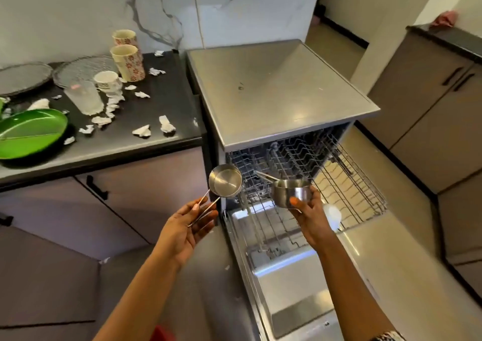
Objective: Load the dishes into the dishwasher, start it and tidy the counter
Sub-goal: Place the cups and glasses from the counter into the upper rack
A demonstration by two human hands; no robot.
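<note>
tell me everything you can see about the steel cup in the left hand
The steel cup is a small round measuring-cup-like vessel of shiny metal with a flat bottom, straight walls and a long thin wire-loop handle. It looks empty. The left hand holds it by the handle's end between fingers and thumb, tipped so its open mouth faces the camera, in the air beside the open dishwasher. Nothing else touches it.

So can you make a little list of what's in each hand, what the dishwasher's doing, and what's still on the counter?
left hand: holds steel cup by its handle
right hand: grips second steel cup by its bowl
dishwasher: door down, upper rack pulled out
counter: green plate, glass, flowered mugs, paper scraps
</note>
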